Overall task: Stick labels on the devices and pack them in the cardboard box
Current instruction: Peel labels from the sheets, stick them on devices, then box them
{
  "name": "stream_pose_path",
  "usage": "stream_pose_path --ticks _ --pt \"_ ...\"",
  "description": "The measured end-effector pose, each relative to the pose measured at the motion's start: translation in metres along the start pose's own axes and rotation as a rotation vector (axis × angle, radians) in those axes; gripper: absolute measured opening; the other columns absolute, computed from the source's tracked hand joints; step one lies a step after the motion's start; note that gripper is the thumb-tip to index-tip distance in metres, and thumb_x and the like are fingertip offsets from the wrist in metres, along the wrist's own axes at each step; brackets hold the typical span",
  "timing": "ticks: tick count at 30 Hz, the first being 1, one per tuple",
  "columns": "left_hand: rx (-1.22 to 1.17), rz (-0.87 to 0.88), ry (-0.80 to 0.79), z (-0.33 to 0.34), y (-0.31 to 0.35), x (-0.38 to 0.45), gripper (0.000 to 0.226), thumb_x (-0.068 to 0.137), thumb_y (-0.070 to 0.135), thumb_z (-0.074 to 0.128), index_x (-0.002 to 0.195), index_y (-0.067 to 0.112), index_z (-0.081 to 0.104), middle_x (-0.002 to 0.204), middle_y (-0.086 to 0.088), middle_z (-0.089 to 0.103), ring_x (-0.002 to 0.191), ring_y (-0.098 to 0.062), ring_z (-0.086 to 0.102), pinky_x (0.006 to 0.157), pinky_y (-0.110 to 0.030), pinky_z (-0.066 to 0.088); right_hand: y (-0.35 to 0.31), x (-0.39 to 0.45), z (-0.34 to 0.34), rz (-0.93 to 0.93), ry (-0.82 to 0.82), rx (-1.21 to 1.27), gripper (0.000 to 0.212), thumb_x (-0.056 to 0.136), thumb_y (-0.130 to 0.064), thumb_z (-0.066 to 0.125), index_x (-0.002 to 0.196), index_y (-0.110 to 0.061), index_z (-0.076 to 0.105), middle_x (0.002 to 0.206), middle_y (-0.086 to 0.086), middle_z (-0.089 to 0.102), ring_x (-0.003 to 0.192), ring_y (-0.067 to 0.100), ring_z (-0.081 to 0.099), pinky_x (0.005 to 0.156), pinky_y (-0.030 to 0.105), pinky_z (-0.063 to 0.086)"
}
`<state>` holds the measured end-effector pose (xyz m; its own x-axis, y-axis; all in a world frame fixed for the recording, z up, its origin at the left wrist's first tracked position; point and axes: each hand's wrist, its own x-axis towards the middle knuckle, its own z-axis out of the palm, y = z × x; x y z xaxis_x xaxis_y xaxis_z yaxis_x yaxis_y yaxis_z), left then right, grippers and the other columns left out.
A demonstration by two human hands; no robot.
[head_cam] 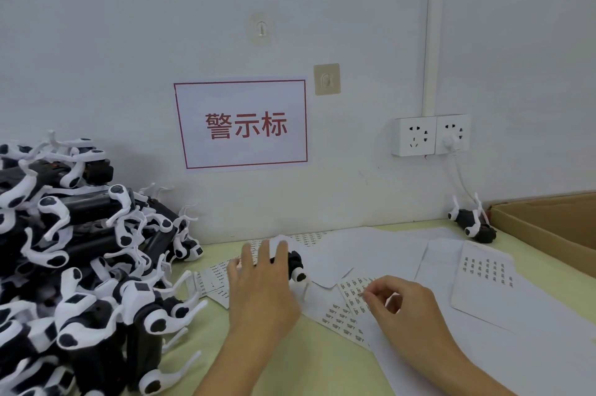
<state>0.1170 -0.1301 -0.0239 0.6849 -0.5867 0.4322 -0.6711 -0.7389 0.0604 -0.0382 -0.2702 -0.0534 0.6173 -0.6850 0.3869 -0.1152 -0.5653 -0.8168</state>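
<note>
A black and white device (296,266) lies on the table in the middle, and my left hand (261,286) rests over it with fingers spread and nearly straight. My right hand (400,302) pinches at a small label on a label sheet (351,294) just right of the device. A big pile of the same devices (80,250) fills the left side. One more device (472,223) lies at the back right beside the cardboard box (548,227).
More label sheets (487,273) and white backing papers (371,244) are spread over the yellow-green table. On the wall hang a red-framed sign (242,124), two hooks and a double socket (430,135) with a plugged cable.
</note>
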Motion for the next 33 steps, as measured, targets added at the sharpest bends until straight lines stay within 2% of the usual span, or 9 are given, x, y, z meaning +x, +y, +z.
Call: stream_pose_path --ticks 4,7,9,13,16,19,26,29,33 --pt "0.125 -0.035 -0.023 0.002 -0.010 -0.001 0.050 0.094 0.018 0.047 0.141 0.029 0.033 0.126 0.010 0.053 0.119 -0.017 0.048 0.097 -0.033 0.026 0.001 -0.001 0.001 -0.024 -0.014 -0.033 0.025 0.087 -0.014 0.073 0.068 -0.031 0.070 0.068 -0.014 0.067 0.055 0.003 0.053 0.060 0.012 0.043" --pt "0.035 -0.077 0.011 -0.003 -0.009 0.004 0.038 0.094 0.028 0.052 0.131 0.028 0.040 0.109 0.006 0.056 0.100 -0.019 0.055 0.081 -0.030 0.030 0.002 0.000 0.001 -0.032 -0.015 -0.033 0.027 0.086 -0.012 0.074 0.068 -0.031 0.069 0.067 -0.014 0.066 0.054 0.003 0.053 0.060 0.011 0.043" --pt "-0.218 -0.162 -0.001 -0.009 -0.008 0.005 0.046 0.090 0.034 0.060 0.131 0.030 0.039 0.104 0.004 0.053 0.089 -0.020 0.055 0.074 -0.030 0.036 0.003 0.001 0.001 -0.032 -0.009 -0.031 0.026 0.086 -0.012 0.074 0.068 -0.030 0.069 0.067 -0.014 0.066 0.055 0.003 0.053 0.060 0.011 0.043" --pt "-1.095 -0.294 -0.212 -0.018 -0.001 0.003 0.062 0.083 0.027 0.077 0.127 0.050 0.040 0.097 0.000 0.063 0.073 -0.016 0.068 0.061 -0.031 0.053 0.005 0.002 0.002 -0.026 -0.001 -0.021 0.025 0.086 -0.012 0.073 0.069 -0.030 0.070 0.067 -0.013 0.067 0.055 0.003 0.053 0.059 0.012 0.043" --pt "-1.487 -0.368 -0.312 -0.015 0.010 -0.004 0.054 0.082 0.022 0.082 0.113 0.058 0.056 0.098 -0.006 0.066 0.074 -0.019 0.068 0.059 -0.030 0.053 0.006 0.004 0.001 0.001 0.005 0.009 0.022 0.088 -0.014 0.073 0.070 -0.027 0.071 0.070 -0.010 0.068 0.053 0.005 0.053 0.056 0.014 0.043" --pt "-1.753 -0.403 -0.371 -0.002 0.021 -0.010 0.058 0.081 0.013 0.080 0.120 0.052 0.060 0.094 -0.010 0.068 0.071 -0.020 0.068 0.057 -0.030 0.052 0.008 0.007 -0.004 0.038 0.031 0.051 0.019 0.090 -0.017 0.071 0.073 -0.025 0.070 0.071 -0.008 0.068 0.056 0.018 0.059 0.059 0.022 0.046" --pt "-1.908 -0.355 -0.427 0.016 0.026 -0.024 0.072 0.066 0.013 0.085 0.122 0.050 0.060 0.101 -0.023 0.067 0.081 -0.035 0.064 0.079 -0.049 0.055 0.007 0.008 -0.007 0.042 0.024 0.127 0.019 0.093 -0.014 0.066 0.075 -0.021 0.066 0.072 -0.001 0.068 0.065 0.026 0.061 0.064 0.027 0.046" --pt "-1.916 -0.334 -0.410 0.018 0.026 -0.023 0.064 0.072 0.009 0.084 0.120 0.048 0.064 0.111 -0.029 0.067 0.086 -0.039 0.069 0.082 -0.050 0.056 0.006 0.006 -0.007 0.007 0.026 0.138 0.019 0.093 -0.013 0.065 0.076 -0.019 0.065 0.071 -0.002 0.067 0.062 0.015 0.058 0.060 0.017 0.043" --pt "-1.988 -0.323 -0.444 0.022 0.024 -0.023 0.065 0.076 0.000 0.078 0.124 0.041 0.066 0.119 -0.029 0.065 0.093 -0.043 0.071 0.077 -0.046 0.059 0.000 0.005 -0.010 -0.068 -0.013 0.115 0.018 0.094 -0.012 0.065 0.077 -0.018 0.065 0.069 0.001 0.065 0.063 0.016 0.056 0.060 0.021 0.042"
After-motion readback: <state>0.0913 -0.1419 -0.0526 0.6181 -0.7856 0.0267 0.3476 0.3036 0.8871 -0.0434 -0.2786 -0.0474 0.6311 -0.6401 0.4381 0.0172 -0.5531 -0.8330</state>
